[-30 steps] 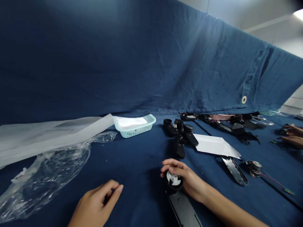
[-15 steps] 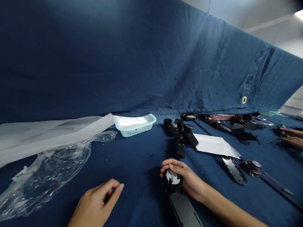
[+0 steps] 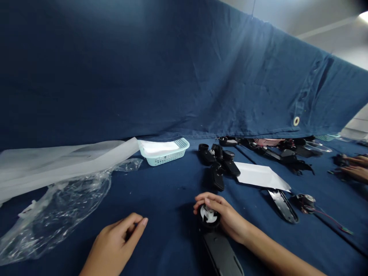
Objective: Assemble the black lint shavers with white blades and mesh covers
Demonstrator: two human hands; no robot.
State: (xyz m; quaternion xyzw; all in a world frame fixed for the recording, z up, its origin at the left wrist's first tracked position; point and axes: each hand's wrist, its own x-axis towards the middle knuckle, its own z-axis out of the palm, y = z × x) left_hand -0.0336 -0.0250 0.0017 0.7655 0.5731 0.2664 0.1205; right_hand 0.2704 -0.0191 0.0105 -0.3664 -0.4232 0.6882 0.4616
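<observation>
My right hand (image 3: 221,214) is curled around the round head of a long black device (image 3: 221,249), with fingertips over the far rim. White parts show inside that open round head, and the flat black body runs down past the bottom edge of the view. To the left, my left hand (image 3: 115,243) is low over the blue cloth, thumb and forefinger tips together. Whether anything is between those fingers is hidden. Several similar black pieces (image 3: 217,163) lie in a cluster beyond my right hand.
A pale blue basket (image 3: 166,158) holds white sheets. Clear plastic film (image 3: 63,207) and white foam sheet (image 3: 66,165) lie left. White paper (image 3: 261,175), a black shell (image 3: 283,207) and a motor with wires (image 3: 306,203) lie right. Another person's hands (image 3: 356,168) are far right.
My left hand has shifted slightly up and left. My right hand stays around the device's round head, which has barely moved. The other person's hands have moved a little.
</observation>
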